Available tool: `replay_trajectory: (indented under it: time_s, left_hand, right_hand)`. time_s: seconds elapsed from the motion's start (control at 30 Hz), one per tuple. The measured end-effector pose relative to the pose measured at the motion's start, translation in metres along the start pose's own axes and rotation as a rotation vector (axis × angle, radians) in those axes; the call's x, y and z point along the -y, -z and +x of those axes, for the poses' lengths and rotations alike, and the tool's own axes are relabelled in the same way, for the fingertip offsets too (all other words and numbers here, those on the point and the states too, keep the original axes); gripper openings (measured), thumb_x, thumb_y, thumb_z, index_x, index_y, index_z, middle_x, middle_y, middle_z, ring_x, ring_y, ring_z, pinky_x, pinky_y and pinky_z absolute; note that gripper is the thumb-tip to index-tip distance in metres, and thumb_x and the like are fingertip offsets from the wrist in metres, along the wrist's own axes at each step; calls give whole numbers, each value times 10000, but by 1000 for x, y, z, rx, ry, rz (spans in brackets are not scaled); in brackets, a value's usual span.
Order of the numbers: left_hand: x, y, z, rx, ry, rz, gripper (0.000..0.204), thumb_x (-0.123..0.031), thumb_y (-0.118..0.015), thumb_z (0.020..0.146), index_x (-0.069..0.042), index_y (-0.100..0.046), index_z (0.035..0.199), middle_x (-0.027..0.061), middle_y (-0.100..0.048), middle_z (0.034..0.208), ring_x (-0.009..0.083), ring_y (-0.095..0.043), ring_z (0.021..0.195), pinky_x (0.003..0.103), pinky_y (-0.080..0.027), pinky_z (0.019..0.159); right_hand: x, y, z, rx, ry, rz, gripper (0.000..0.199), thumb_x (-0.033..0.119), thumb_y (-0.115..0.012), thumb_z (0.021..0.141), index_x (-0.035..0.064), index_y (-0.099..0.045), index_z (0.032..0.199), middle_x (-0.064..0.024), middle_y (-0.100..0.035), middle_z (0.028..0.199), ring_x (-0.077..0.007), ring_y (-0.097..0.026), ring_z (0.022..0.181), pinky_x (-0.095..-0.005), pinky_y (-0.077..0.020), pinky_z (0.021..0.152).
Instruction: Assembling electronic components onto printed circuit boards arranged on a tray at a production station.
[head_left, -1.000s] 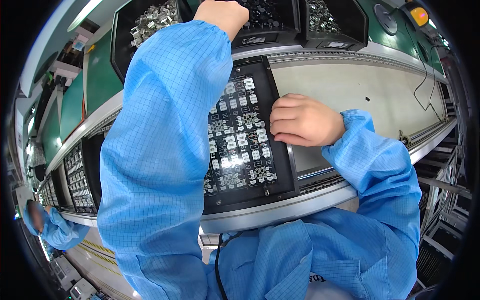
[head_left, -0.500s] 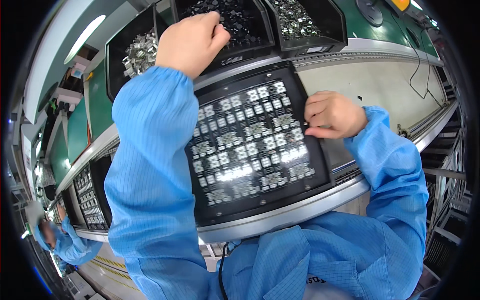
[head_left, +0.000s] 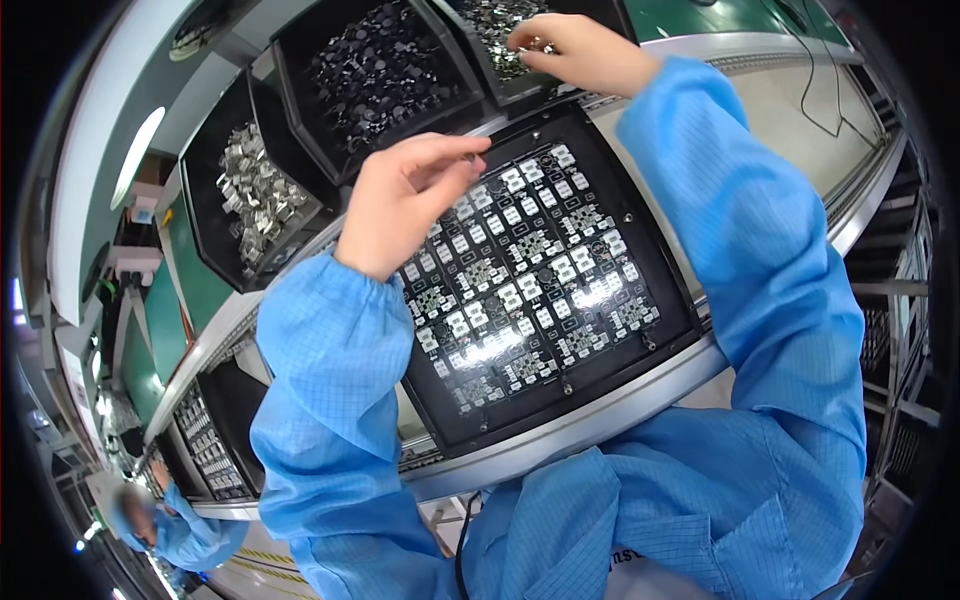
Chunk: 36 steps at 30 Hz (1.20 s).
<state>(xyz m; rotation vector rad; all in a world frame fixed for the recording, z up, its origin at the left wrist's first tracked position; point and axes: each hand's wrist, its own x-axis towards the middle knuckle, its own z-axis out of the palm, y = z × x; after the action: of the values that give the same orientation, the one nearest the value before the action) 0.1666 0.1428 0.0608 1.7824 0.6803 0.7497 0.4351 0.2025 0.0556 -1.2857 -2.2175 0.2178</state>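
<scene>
1. Since the earlier frame, both hands have shifted: the left hand [head_left: 410,205] from in front of the bins to the tray's upper edge, the right hand [head_left: 580,50] from beside the tray up to the right-hand bin. Camera angle has swung too.
2. Head view, left hand: hovers over the upper-left part of the black tray [head_left: 607,165], thumb and forefinger nearly meeting; cannot tell whether a small part sits between them.
3. Head view, right hand: fingers curled down at the shiny parts [head_left: 492,30] in the right-hand bin [head_left: 530,92]; grip on any piece cannot be made out. Hands are well apart.
4. Tray lies in front of the person, just inside the metal rail [head_left: 590,425], bearing rows of circuit boards [head_left: 515,268] with white components; glare on the lower rows.
5. Middle bin [head_left: 300,100] holds dark round parts; left-hand bin [head_left: 200,190] holds silvery pieces.
6. Lower left: a co-worker [head_left: 190,535] in blue, near another tray [head_left: 240,425].
</scene>
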Motion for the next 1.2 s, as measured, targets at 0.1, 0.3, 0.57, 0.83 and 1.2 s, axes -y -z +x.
replay_trajectory:
  time_s: [0.1,0.3,0.57,0.83,1.2]
  left_hand:
    - [3,-14,2,26,-22,78,219,40,-556,851,2,-646,1047,49,-585,876,102,-601,841,208,-481,732]
    - [3,-33,15,16,68,77,235,-1,-629,798,-27,-630,1032,60,-627,846,100,-610,766,245,-497,698]
    - [13,-39,34,110,26,234,192,-8,-645,780,-33,-671,969,71,-677,857,111,-637,738,243,-502,654]
    - [19,-46,47,119,-235,588,228,25,-628,753,-29,-668,971,94,-623,854,239,-590,803,304,-481,713]
    - [28,-51,56,122,-408,1087,178,-72,-675,681,-102,-659,856,-2,-559,865,204,-534,874,340,-445,764]
  right_hand:
    - [-12,-14,13,153,-136,-87,314,171,-544,878,22,-567,1153,-151,-641,1031,-265,-622,942,-355,-487,825]
    - [2,-4,16,203,-198,-7,140,12,-624,762,-2,-646,899,-135,-652,905,-226,-632,834,-288,-489,742]
    - [19,18,-8,-157,-124,56,148,20,-580,740,20,-690,840,-156,-666,762,-272,-664,739,-332,-522,691]
    - [-7,9,-15,-290,-79,124,154,14,-580,734,25,-688,844,-155,-665,782,-277,-660,761,-332,-520,705]
    - [-16,5,-20,-309,-72,181,110,23,-598,717,17,-664,804,-148,-660,757,-275,-657,739,-332,-516,693]
